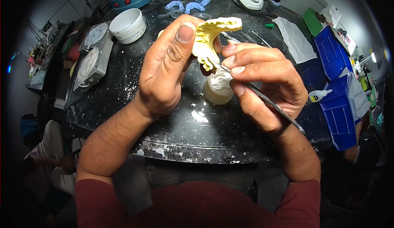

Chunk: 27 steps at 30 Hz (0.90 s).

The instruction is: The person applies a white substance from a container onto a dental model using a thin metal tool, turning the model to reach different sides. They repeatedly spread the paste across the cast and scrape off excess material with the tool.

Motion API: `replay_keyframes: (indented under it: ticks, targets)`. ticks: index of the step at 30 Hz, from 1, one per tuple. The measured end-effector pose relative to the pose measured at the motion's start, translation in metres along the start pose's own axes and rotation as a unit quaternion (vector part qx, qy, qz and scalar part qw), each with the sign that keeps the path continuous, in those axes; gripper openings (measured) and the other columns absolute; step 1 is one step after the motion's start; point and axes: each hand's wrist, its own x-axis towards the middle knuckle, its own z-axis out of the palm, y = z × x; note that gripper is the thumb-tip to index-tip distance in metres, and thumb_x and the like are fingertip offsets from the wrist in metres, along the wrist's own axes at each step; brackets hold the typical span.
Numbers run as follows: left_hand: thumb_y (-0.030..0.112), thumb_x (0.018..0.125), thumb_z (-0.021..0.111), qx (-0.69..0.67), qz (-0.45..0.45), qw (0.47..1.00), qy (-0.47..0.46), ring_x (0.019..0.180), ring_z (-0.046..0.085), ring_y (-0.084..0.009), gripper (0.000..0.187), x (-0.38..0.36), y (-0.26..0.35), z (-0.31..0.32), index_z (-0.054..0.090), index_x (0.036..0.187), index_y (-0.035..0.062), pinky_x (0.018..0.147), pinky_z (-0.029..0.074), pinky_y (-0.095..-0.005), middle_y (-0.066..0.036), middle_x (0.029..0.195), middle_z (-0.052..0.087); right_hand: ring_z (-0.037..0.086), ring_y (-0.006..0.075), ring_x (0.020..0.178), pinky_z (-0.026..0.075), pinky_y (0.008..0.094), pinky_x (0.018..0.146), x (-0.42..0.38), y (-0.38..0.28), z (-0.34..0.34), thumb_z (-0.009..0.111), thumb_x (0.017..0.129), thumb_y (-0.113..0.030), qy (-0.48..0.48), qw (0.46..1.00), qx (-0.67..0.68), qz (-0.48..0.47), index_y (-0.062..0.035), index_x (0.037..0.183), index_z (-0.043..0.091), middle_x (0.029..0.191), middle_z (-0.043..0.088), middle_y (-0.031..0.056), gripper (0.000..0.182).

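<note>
A yellow dental cast (208, 33), horseshoe-shaped with teeth along its edge, is gripped in my left hand (168, 61), thumb on its near side. My right hand (262, 78) pinches a thin metal spatula (269, 100) like a pen. Its handle slants down to the right past my wrist, and its tip reaches the inner side of the cast. Just below the cast, on the black table (176, 125), stands a small translucent cup (217, 95) holding white material. My left hand's fingers are mostly hidden behind the cast.
A white tub (128, 26) stands at the back left beside a metal tray (95, 65). Several blue dental trays or aligners (194, 8) lie behind my hands. To the right are a white cloth (294, 39), blue bins (334, 55) and a small bottle (319, 95). Other people sit at both sides.
</note>
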Motion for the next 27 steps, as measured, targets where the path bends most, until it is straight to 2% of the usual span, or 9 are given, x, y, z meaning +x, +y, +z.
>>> replay_keyframes:
  ticks: [8,11,14,16,17,20,22,24,27]
  targets:
    - [0.038,0.107,0.034,0.001,-0.011,1.0,-0.012,0.083,0.054,-0.0086,0.046,0.001,0.0,-0.006,0.057,0.106,-0.0028,0.076,0.042,-0.0219,-0.006,0.09,0.061,0.063,0.0271,0.099,0.045,0.0512,0.103,-0.001,0.004,-0.003,0.06,0.081,0.009,0.001,0.999,0.043,0.023,0.0024,0.101,0.06,0.102,0.062,0.0171,0.021]
    - [0.04,0.107,0.027,0.065,0.0,0.996,-0.067,0.086,0.06,-0.0156,0.051,0.002,0.0,-0.01,0.05,0.115,-0.0048,0.08,0.047,-0.0259,-0.012,0.095,0.061,0.063,0.0257,0.097,0.045,0.0518,0.103,-0.002,0.003,-0.001,0.06,0.083,0.007,0.003,0.998,0.039,0.04,0.0017,0.104,0.058,0.1,0.061,0.0161,0.022]
    - [0.037,0.107,0.033,0.015,-0.016,1.0,0.007,0.083,0.056,-0.009,0.047,0.0,0.002,-0.005,0.058,0.105,-0.0028,0.076,0.043,-0.0222,-0.007,0.09,0.062,0.064,0.0254,0.095,0.045,0.0528,0.103,-0.004,0.005,-0.001,0.061,0.084,0.006,0.016,0.996,0.067,0.062,0.0008,0.105,0.056,0.098,0.062,0.0159,0.022]
    - [0.04,0.107,0.027,0.105,0.002,0.994,-0.035,0.088,0.061,-0.0139,0.051,0.002,0.002,-0.011,0.052,0.114,-0.005,0.081,0.048,-0.024,-0.011,0.096,0.061,0.065,0.0257,0.095,0.044,0.0545,0.104,-0.003,0.008,-0.001,0.062,0.085,0.004,0.02,0.993,0.102,0.061,-0.0004,0.105,0.055,0.094,0.064,0.016,0.022]
    - [0.04,0.107,0.027,0.105,0.002,0.994,-0.035,0.088,0.061,-0.0139,0.051,0.003,0.001,-0.013,0.052,0.114,-0.005,0.081,0.048,-0.024,-0.011,0.096,0.061,0.066,0.027,0.096,0.043,0.0546,0.105,-0.003,0.002,0.006,0.062,0.085,0.004,0.064,0.979,0.161,0.107,-0.0008,0.106,0.055,0.095,0.066,0.0172,0.024]
    - [0.04,0.107,0.028,0.11,0.045,0.99,-0.072,0.088,0.061,-0.014,0.052,0.003,-0.002,-0.013,0.052,0.115,-0.0051,0.082,0.048,-0.0244,-0.011,0.096,0.061,0.067,0.0276,0.096,0.042,0.0541,0.107,-0.004,-0.006,0.01,0.062,0.084,0.005,0.075,0.975,0.15,0.146,-0.0008,0.107,0.054,0.097,0.066,0.0184,0.025]
    - [0.04,0.107,0.028,0.098,0.011,0.994,-0.044,0.088,0.061,-0.0141,0.051,0.001,0.001,-0.009,0.052,0.116,-0.0052,0.082,0.048,-0.0248,-0.011,0.097,0.061,0.066,0.0284,0.098,0.043,0.0519,0.105,-0.005,-0.001,0.005,0.063,0.084,0.006,0.068,0.978,0.143,0.139,-0.0002,0.105,0.056,0.098,0.066,0.0183,0.023]
    - [0.037,0.107,0.03,0.082,0.015,0.996,-0.023,0.089,0.059,-0.0117,0.048,0.0,0.0,-0.005,0.055,0.111,-0.0036,0.081,0.046,-0.0243,-0.008,0.095,0.062,0.065,0.029,0.1,0.045,0.0494,0.101,-0.003,0.005,0.002,0.064,0.083,0.005,0.037,0.996,0.065,0.049,0.0003,0.104,0.058,0.098,0.067,0.0176,0.022]
    - [0.038,0.107,0.031,0.081,0.007,0.997,-0.016,0.089,0.058,-0.0118,0.048,-0.001,0.002,-0.005,0.054,0.111,-0.0036,0.08,0.046,-0.0241,-0.009,0.095,0.062,0.064,0.0294,0.101,0.045,0.0481,0.099,-0.003,0.006,0.003,0.066,0.083,0.005,0.048,0.994,0.076,0.056,0.0005,0.101,0.06,0.099,0.067,0.0169,0.02]
